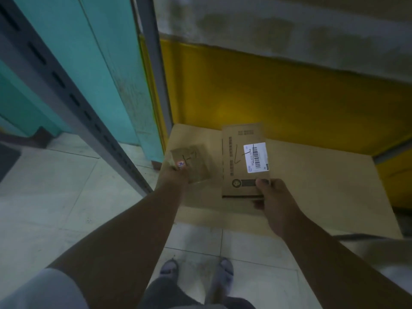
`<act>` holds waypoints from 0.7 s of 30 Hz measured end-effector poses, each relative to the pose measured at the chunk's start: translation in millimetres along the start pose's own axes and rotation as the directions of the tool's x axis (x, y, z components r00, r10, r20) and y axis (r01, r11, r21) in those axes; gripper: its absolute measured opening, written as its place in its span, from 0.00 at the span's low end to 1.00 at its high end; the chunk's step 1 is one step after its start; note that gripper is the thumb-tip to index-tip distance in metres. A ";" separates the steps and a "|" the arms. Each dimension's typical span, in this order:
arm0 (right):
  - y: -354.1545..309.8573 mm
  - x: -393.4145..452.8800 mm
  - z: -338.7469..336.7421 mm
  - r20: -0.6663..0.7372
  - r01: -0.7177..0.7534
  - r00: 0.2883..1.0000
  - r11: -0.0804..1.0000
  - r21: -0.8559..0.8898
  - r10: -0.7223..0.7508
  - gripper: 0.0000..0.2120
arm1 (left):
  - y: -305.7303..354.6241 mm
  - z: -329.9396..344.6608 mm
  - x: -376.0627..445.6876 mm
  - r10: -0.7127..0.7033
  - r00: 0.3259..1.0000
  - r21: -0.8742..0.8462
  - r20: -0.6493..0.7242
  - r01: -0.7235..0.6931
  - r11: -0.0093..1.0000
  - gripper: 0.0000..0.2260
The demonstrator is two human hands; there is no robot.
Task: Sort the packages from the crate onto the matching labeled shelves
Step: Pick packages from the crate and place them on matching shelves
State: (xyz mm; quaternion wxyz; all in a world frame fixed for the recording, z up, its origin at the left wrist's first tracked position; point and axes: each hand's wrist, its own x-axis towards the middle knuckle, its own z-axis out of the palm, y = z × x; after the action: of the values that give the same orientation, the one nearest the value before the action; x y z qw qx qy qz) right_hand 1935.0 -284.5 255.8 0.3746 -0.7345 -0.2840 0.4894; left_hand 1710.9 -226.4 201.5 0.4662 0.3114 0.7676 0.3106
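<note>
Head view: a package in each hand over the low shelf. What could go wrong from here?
1. The right hand pinches the larger package only at its near edge; it could tip or slip.
2. The left hand holds the small package near the shelf board's left edge; set down there, it may fall off.
3. No shelf label is visible, so a mis-sort is possible.

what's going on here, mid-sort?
A person stands over a low tan shelf board, holding a package in each hand. The left hand grips a small brown box; the right hand pinches the near end of a longer cardboard box bearing a white barcode label. Both boxes are over the board; whether either rests on it I cannot tell. A yellow panel stands behind.
</note>
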 end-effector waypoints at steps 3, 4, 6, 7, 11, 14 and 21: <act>11.0 -6.1 3.7 -0.028 -0.044 0.999 0.997 0.058 0.046 0.08 | 1.0 -10.4 -9.3 0.054 0.997 0.126 0.059 -0.061 0.990 0.14; 14.5 -7.4 5.9 -0.027 -0.062 0.998 0.995 0.079 0.064 0.08 | 1.0 -13.9 -14.2 0.078 0.994 0.149 0.076 -0.089 0.985 0.13; 22.7 -5.6 9.4 -0.022 -0.095 0.995 0.991 0.095 0.098 0.09 | -3.0 -18.6 -26.1 0.132 0.988 0.184 0.086 -0.146 0.972 0.08; 26.1 -2.3 10.5 -0.022 -0.102 0.994 0.990 0.097 0.105 0.10 | -5.0 -21.4 -35.3 0.157 0.985 0.171 0.071 -0.167 0.971 0.06; 34.6 15.1 17.4 -0.002 -0.093 0.996 0.994 0.062 0.094 0.08 | -29.5 -28.1 -69.7 0.235 0.961 0.293 0.148 -0.269 0.917 0.07; 36.8 26.2 24.2 -0.011 -0.082 0.997 0.996 0.023 0.082 0.03 | -47.2 -30.6 -86.5 0.301 0.930 0.444 0.211 -0.366 0.818 0.15; 53.9 54.8 25.3 0.019 0.037 0.999 0.808 -0.588 -0.032 0.20 | -68.4 -27.6 -110.9 0.354 0.912 0.555 0.205 -0.406 0.726 0.13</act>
State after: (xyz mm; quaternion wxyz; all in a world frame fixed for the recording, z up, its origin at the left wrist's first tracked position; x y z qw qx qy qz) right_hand 1933.9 -264.8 177.4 0.1370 -0.8071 -0.4362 0.3736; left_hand 1714.0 -358.6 217.3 0.3052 0.6033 0.7246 0.1337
